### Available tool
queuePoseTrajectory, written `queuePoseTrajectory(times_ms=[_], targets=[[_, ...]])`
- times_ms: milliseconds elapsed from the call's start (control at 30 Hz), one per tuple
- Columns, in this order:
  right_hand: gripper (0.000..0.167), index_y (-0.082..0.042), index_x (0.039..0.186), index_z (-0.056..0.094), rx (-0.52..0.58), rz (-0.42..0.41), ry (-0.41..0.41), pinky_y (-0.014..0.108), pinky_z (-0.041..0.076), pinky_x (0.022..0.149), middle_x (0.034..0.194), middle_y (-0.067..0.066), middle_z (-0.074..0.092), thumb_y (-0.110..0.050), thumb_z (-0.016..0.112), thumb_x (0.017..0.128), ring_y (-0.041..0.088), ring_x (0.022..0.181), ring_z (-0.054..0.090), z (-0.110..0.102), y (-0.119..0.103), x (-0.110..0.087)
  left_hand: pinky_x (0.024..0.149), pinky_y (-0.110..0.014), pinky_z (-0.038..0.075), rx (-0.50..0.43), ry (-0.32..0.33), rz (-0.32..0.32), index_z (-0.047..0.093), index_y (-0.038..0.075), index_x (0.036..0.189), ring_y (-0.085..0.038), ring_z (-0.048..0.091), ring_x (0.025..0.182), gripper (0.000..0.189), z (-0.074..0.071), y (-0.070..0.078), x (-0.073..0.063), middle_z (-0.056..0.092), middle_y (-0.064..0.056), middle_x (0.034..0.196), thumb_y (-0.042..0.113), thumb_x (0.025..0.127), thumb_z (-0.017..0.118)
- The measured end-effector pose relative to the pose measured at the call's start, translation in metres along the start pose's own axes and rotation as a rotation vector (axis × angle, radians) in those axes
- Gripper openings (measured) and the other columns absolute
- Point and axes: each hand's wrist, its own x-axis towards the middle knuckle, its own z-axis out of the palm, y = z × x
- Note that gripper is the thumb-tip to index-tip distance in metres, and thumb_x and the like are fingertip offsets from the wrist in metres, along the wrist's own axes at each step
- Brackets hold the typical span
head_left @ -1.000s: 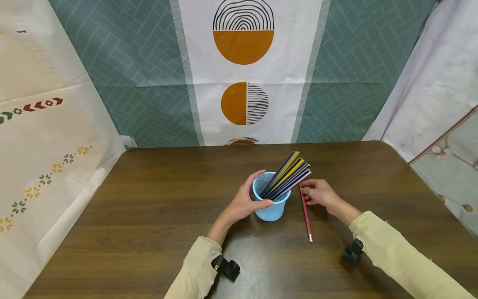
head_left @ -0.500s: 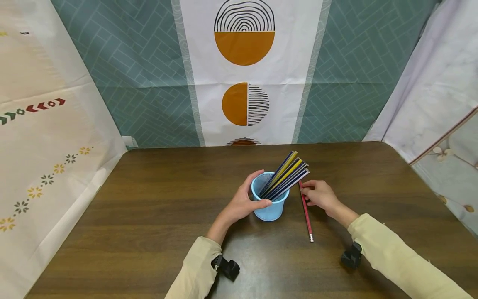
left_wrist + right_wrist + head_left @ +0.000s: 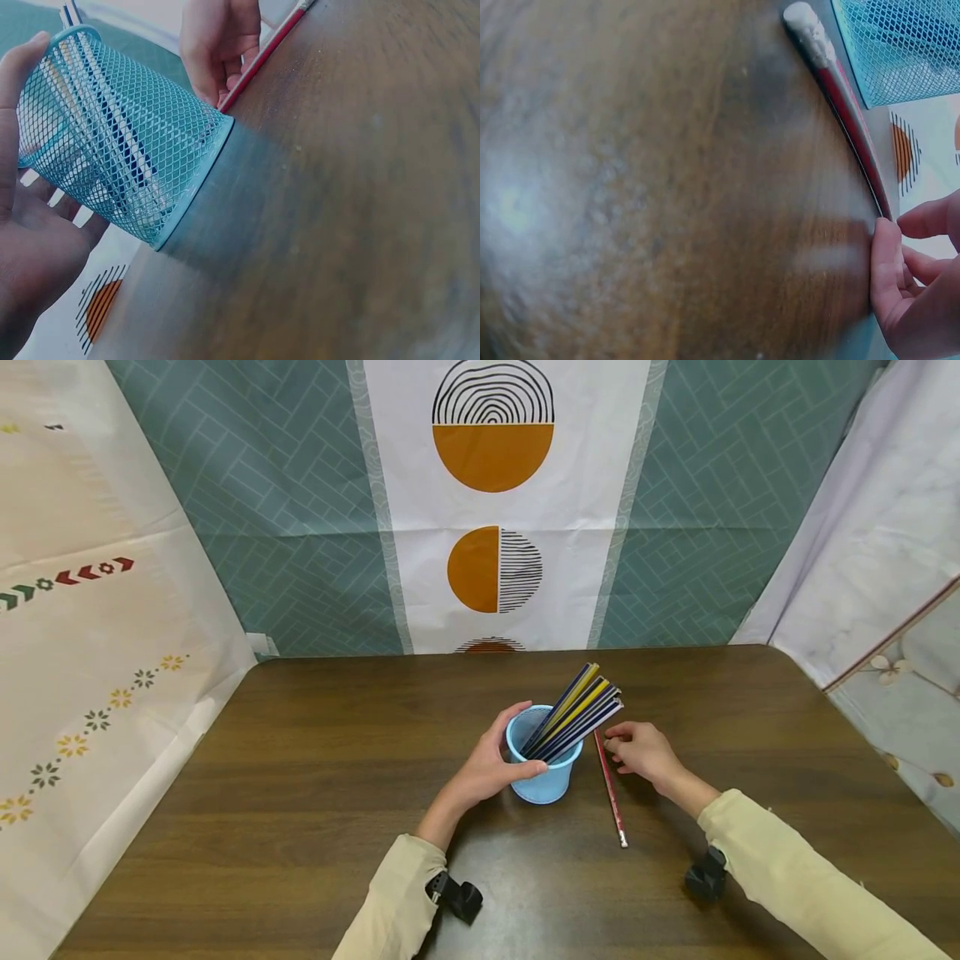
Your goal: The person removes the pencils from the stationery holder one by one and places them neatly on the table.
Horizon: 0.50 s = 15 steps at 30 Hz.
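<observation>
A light-blue mesh pencil cup (image 3: 542, 787) stands on the brown table, gripped around its rim by my left hand (image 3: 491, 770), thumb on the near side and fingers on the far side. Several long navy, yellow and white pencils (image 3: 573, 718) lean out of it to the right. Just right of the cup, a red pencil (image 3: 609, 785) lies on the tabletop, its white eraser end towards me. My right hand (image 3: 643, 750) is beside its far end, with bent fingertips close to it and a narrow gap showing in the head view. In the right wrist view the fingertips (image 3: 887, 232) hide that end.
The brown wooden table (image 3: 315, 793) reaches back to a green and white patterned cloth (image 3: 300, 527). Light patterned cloths hang at the left and right sides. Each wrist carries a small black camera (image 3: 454, 897).
The red pencil's far end has shifted slightly left, away from the right fingertips, and its surface looks rolled. Both hands and the cup stay nearly where they were.
</observation>
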Motion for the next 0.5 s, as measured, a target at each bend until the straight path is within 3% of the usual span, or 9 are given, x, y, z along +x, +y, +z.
queuePoseTrajectory(times_ms=[500], targets=[[0.032, 0.013, 0.121, 0.054, 0.017, 0.003, -0.018, 0.03, 0.054, 0.066, 0.105, 0.021, 0.06, -0.007, 0.052, 0.097, 0.021, 0.081, 0.057, -0.0023, 0.0008, 0.0009, 0.102, -0.055, 0.034, 0.009, 0.01, 0.0, 0.027, -0.001, 0.148, -0.041, 0.044, 0.121, 0.081, 0.0003, 0.0002, -0.0001, 0.04, -0.027, 0.138, 0.0, 0.081, 0.073]])
